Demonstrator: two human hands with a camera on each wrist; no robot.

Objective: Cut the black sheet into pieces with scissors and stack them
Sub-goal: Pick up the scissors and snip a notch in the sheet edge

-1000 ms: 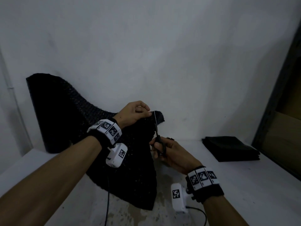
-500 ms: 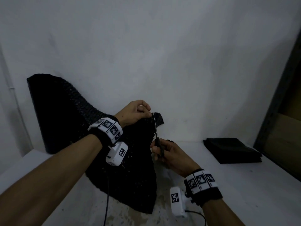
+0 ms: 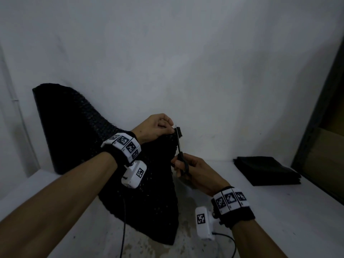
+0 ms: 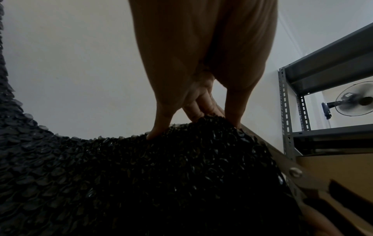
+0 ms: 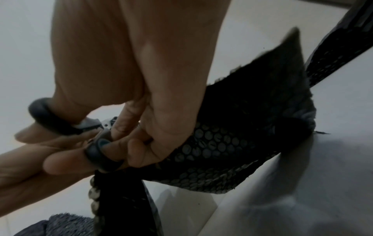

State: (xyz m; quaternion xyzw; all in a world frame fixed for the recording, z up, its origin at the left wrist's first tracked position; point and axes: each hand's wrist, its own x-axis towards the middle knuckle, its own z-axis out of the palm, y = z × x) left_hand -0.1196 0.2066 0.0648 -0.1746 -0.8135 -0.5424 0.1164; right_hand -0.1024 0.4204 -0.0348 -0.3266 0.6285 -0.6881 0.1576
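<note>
White wall behind black sheet

- The bubble-wrap sheet was black, patterned all over with rows of small round bubbles that caught grey glints.
- The scissors had black handle loops and a pale silvery blade.
- The stack of cut pieces was plain black.
- The wristbands were black with white blocks carrying black-and-white square code markers.
- The wrist cameras were white, each with one black-and-white marker.
- The table was white, with mottled brownish staining near the front.
- The wall was plain off-white.
- The shelving rack was grey metal.
</note>
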